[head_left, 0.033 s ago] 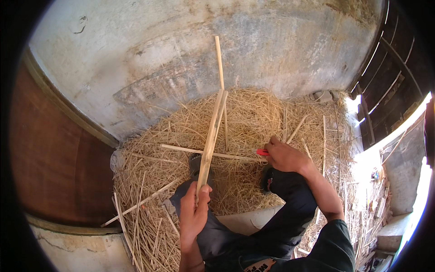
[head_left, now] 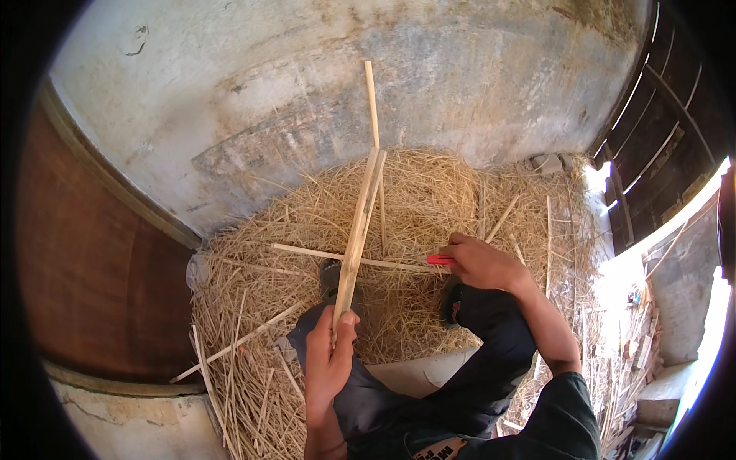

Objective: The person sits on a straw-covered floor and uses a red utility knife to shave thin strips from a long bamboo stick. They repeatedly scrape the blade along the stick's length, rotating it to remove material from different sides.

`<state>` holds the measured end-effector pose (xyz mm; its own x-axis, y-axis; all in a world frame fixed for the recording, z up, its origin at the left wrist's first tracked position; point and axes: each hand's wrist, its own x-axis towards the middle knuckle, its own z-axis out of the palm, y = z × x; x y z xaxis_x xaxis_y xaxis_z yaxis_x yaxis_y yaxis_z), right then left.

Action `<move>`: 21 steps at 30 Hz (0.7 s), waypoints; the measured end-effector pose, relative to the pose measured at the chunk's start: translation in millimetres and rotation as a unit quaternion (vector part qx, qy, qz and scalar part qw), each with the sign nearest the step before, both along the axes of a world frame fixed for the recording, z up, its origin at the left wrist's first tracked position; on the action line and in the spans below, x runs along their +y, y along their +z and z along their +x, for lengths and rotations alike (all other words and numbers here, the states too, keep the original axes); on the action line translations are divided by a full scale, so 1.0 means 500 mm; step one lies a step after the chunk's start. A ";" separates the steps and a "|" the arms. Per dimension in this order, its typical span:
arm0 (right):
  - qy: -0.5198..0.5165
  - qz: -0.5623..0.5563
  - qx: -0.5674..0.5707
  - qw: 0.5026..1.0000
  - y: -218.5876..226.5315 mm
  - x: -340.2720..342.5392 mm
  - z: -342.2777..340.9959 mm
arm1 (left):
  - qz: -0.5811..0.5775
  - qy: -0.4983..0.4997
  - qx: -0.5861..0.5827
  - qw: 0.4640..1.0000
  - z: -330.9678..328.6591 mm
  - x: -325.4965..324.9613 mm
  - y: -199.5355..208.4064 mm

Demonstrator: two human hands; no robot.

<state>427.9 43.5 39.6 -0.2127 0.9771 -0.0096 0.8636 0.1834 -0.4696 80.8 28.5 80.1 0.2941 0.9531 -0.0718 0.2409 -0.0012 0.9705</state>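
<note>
Wood (head_left: 354, 245), left hand (head_left: 330, 362) (gripping it), straw (head_left: 429, 192)

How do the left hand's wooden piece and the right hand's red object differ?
The wooden piece is pale tan; the red object is bright red. The wooden piece looks long, while the red object's visible part is short. The wooden piece slants up the picture; the red object points leftward. Both are hand-held.

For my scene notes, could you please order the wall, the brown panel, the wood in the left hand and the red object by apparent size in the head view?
1. wall
2. brown panel
3. wood in the left hand
4. red object, partly hidden by the right hand
</note>
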 end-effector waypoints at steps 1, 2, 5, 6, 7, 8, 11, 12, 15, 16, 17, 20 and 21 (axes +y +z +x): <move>0.028 -0.036 0.060 0.997 0.018 0.015 0.003 | -0.001 0.001 -0.002 1.000 -0.001 0.001 0.000; 0.054 -0.071 0.120 0.989 0.047 0.023 -0.002 | -0.002 -0.001 -0.006 1.000 -0.001 0.003 0.001; 0.013 -0.137 0.263 0.955 0.080 0.024 -0.013 | -0.021 0.000 -0.022 1.000 -0.005 0.006 0.002; 0.016 -0.134 0.273 0.953 0.074 0.026 -0.009 | -0.029 0.000 -0.029 0.999 -0.006 0.007 0.003; 0.020 -0.131 0.282 0.950 0.062 0.028 -0.001 | -0.026 0.004 -0.036 0.999 -0.007 0.009 0.003; 0.024 -0.130 0.292 0.947 0.056 0.030 0.002 | -0.024 0.008 -0.043 0.999 -0.008 0.010 0.002; 0.029 -0.138 0.345 0.928 0.054 0.030 0.001 | -0.027 0.012 -0.050 0.998 -0.015 0.015 -0.005; 0.022 -0.137 0.351 0.926 0.058 0.029 -0.003 | -0.029 0.013 -0.050 0.998 -0.018 0.016 -0.007; 0.005 -0.130 0.358 0.925 0.083 0.025 -0.020 | -0.027 0.018 -0.037 0.999 -0.022 0.017 -0.007; 0.000 -0.124 0.353 0.927 0.088 0.022 -0.025 | -0.029 0.018 -0.038 0.999 -0.023 0.017 -0.006; -0.006 -0.118 0.347 0.930 0.091 0.020 -0.026 | -0.031 0.017 -0.040 0.999 -0.022 0.018 -0.005; 0.025 -0.129 0.319 0.939 0.078 0.026 -0.018 | -0.031 0.021 -0.036 0.999 -0.023 0.019 -0.006; 0.029 -0.131 0.322 0.937 0.079 0.025 -0.020 | -0.030 0.024 -0.033 0.999 -0.025 0.019 -0.007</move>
